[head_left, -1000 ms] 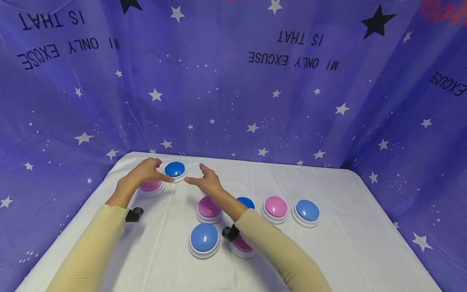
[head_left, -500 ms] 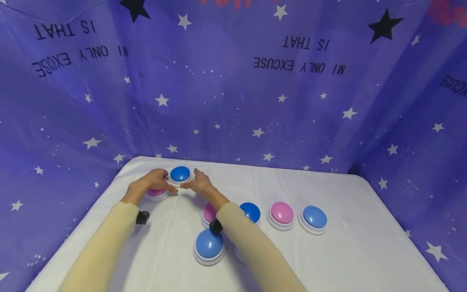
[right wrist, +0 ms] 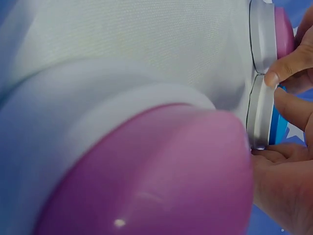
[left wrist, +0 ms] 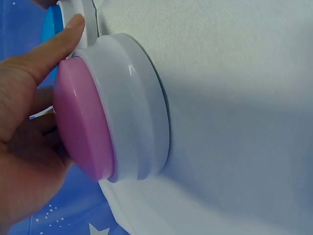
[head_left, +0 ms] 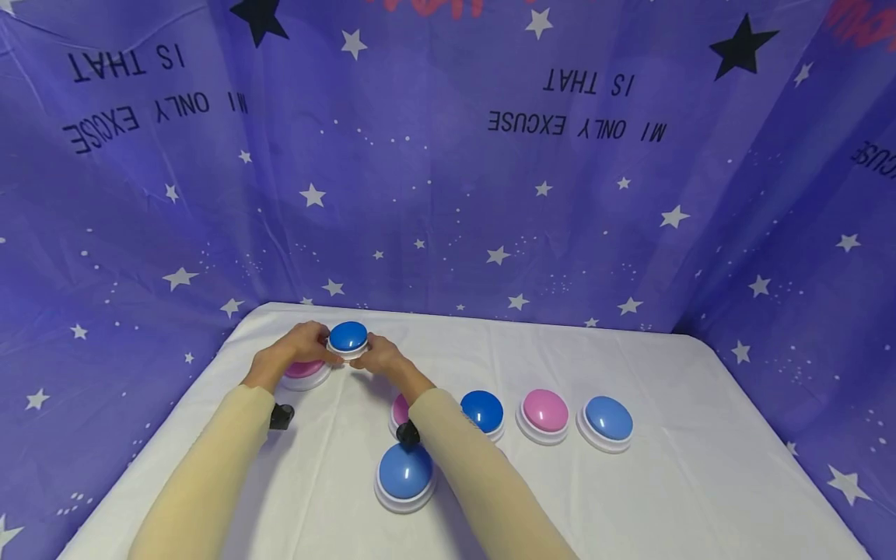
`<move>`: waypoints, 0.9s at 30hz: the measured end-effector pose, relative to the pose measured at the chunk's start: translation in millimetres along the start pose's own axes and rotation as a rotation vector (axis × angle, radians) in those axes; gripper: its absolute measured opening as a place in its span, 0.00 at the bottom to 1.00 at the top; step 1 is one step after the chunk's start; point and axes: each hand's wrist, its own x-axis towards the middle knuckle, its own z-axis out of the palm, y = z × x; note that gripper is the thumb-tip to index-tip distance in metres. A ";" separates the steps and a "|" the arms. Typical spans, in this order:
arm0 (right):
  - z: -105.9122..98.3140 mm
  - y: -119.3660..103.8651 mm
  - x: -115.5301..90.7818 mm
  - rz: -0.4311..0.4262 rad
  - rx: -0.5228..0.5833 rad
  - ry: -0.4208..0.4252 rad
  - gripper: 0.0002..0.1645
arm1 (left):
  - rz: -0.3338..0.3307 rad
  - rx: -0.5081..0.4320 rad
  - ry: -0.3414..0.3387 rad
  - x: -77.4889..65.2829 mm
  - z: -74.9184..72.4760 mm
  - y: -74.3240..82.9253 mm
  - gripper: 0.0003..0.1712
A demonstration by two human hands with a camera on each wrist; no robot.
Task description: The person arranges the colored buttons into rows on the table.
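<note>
A blue push button on a round white base stands near the back left of the table. From its left side my left hand grips the base, the thumb lying along the front in the left wrist view. My right hand holds the opposite side, with its thumb by the blue dome in the right wrist view. Directly below my left hand sits a pink push button, partly covered by that hand in the head view. The two bases stand side by side, touching in the right wrist view.
Further right are a dark blue button, a pink button and a light blue button. Nearer stands another light blue button. My right forearm partly hides a pink button. A starry purple curtain encloses the white table.
Both hands have closed in on the blue button's base, after standing apart at its sides. The head view has shifted slightly.
</note>
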 end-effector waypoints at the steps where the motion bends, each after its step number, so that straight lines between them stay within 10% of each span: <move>1: 0.1 0.2 0.1 0.001 0.002 -0.001 0.35 | -0.007 -0.006 0.006 0.8 0.4 -0.4 0.35; 12: -5.1 0.4 -4.0 -0.012 -0.007 0.072 0.41 | 0.123 -0.012 0.153 2.5 -0.6 1.1 0.29; 27: -44.4 20.2 -44.5 -0.369 0.280 0.363 0.39 | 0.297 -0.181 0.395 -22.3 -2.7 49.7 0.35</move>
